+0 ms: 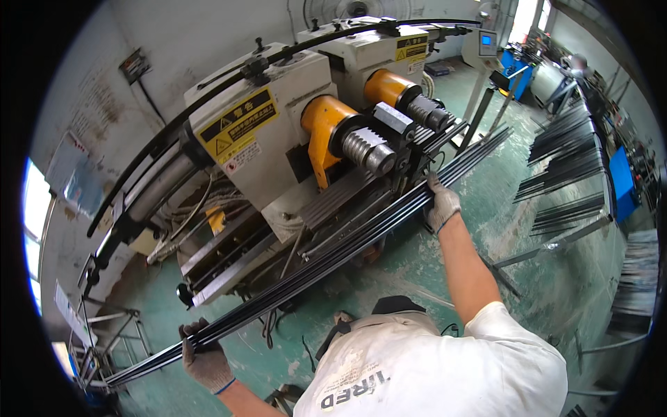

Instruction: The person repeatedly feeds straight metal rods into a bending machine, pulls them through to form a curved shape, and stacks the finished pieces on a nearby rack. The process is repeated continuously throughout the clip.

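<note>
A bundle of long, thin dark metal bars (326,258) runs slantwise across the view, from low at the left up to the right, in front of the machine. My left hand (207,359), in a grey work glove with dark fingertips, is closed around the bundle near its lower left end. Farther along, toward the upper right, my right hand (443,202) grips the same bars, its gloved fingers partly hidden behind them. Just beyond the bars stands a pale machine (271,160) with orange collars (323,115) and ridged metal rollers (368,149).
More dark bars (566,160) lie on a metal rack at the right. A control box with a lit screen (486,42) stands at the back. Under the machine, cables hang near the green floor (389,285). Another person (575,69) is far off at upper right.
</note>
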`<control>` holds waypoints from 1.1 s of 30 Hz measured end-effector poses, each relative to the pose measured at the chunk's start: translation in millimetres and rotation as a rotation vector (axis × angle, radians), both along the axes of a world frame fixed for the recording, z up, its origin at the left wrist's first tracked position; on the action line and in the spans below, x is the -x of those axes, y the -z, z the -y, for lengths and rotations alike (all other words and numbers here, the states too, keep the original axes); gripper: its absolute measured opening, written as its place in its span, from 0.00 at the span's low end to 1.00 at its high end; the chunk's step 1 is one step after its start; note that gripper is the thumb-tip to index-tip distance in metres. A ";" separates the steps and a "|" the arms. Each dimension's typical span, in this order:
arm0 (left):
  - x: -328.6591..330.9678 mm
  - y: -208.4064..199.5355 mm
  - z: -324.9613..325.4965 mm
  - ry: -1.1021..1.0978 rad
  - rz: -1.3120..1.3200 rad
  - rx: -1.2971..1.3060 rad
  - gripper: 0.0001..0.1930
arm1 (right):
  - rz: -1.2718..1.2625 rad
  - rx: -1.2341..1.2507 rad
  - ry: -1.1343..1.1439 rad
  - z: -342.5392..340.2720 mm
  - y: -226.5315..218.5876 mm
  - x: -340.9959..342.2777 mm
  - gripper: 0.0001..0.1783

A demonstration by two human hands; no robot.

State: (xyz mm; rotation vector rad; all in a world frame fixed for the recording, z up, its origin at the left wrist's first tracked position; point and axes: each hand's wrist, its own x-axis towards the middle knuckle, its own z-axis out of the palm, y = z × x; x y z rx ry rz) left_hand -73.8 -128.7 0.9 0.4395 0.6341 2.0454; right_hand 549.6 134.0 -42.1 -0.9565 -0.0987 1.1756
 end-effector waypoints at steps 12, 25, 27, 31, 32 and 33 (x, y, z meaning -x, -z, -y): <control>-43.9 73.8 -104.3 -0.097 0.157 0.377 0.16 | -0.155 -0.197 -0.209 -101.8 -4.9 17.2 0.23; -134.6 73.3 -178.5 0.044 0.241 0.411 0.18 | 0.198 -0.002 -0.089 -168.8 62.2 5.8 0.14; -96.7 84.2 -175.4 0.092 0.190 0.325 0.17 | 0.093 -0.025 -0.058 -164.2 49.5 19.0 0.13; -29.9 90.2 -165.4 -0.175 0.273 0.385 0.17 | 0.005 -0.053 0.005 -154.7 35.4 24.3 0.11; -23.4 90.9 -163.3 -0.228 0.288 0.417 0.17 | -0.002 -0.057 0.015 -154.0 32.8 26.2 0.11; -22.2 96.3 -160.4 -0.219 0.240 0.406 0.17 | -0.007 -0.060 0.025 -153.8 30.3 28.0 0.11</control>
